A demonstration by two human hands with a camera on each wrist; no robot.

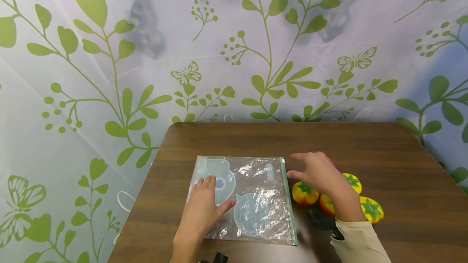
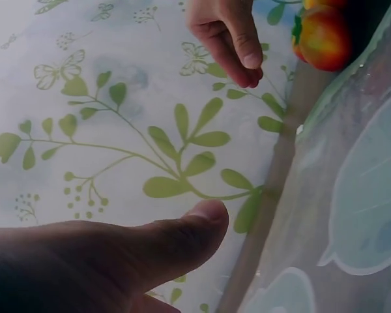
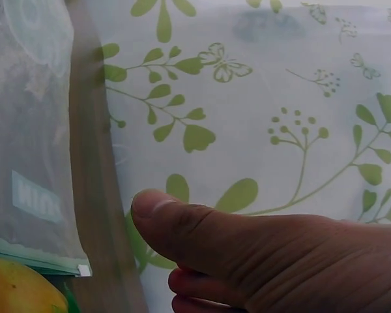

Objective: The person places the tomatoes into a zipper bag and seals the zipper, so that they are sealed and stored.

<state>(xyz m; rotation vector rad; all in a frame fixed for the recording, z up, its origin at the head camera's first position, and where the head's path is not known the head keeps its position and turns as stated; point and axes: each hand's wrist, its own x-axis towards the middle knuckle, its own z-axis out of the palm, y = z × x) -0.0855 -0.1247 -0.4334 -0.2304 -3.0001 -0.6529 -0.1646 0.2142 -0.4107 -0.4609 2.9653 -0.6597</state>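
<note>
A clear zip bag (image 1: 256, 180) with pale blue printed animal shapes lies flat on the brown table. My left hand (image 1: 204, 206) rests on its left part, fingers straight and thumb spread. Along the bag's right side runs a green zip edge (image 1: 289, 206) with a white slider (image 3: 84, 270) at the far corner. My right hand (image 1: 321, 173) is beside that edge, thumb and fingers apart, holding nothing. Whether its thumb touches the edge I cannot tell. Several yellow-and-red toy fruits (image 1: 305, 193) with green leafy tops sit below and beside the right hand, partly hidden by it.
The wooden table (image 1: 329, 137) ends at the back against a hanging cloth (image 1: 204, 104) with green leaves and butterflies. A black strap piece (image 1: 220, 257) shows at the front edge, by the left wrist. Another dark object (image 1: 321, 220) is under the right wrist.
</note>
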